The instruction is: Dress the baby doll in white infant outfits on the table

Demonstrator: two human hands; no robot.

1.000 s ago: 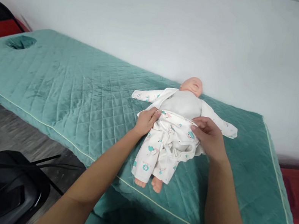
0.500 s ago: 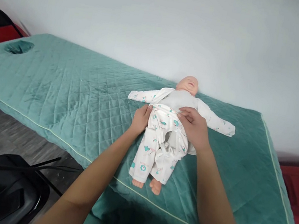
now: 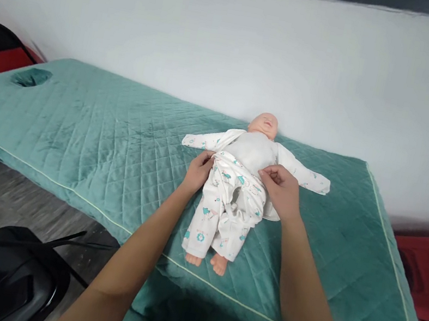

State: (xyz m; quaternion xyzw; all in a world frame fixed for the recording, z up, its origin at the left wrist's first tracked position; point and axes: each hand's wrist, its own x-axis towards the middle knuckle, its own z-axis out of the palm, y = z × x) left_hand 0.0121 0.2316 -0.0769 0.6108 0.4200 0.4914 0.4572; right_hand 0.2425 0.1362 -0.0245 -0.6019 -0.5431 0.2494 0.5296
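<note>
A baby doll point(image 3: 256, 147) lies on its back, head toward the wall and bare feet toward me. White printed baby pants point(image 3: 209, 209) cover its legs up to the waist. Its arms are in the sleeves of a white printed top point(image 3: 299, 172), spread out and open over a pale grey torso. My left hand point(image 3: 198, 171) pinches the waistband at the doll's hip on the left side. At the other hip, my right hand point(image 3: 282, 190) has thumb and fingers closed on the waistband's edge. The cloth inside each pinch is mostly hidden.
The doll rests on a long bed with a green quilted cover point(image 3: 99, 129), which has a face hole point(image 3: 32, 77) at the far left. A white wall point(image 3: 178, 38) runs behind it. A black chair point(image 3: 24, 271) with cloth on it stands lower left; a red chair point(image 3: 427, 270) is at right.
The view has tilted up a little, showing a dark band above the wall. My right hand has shifted slightly down and outward at the waistband, baring more of the torso. My left hand keeps its grip.
</note>
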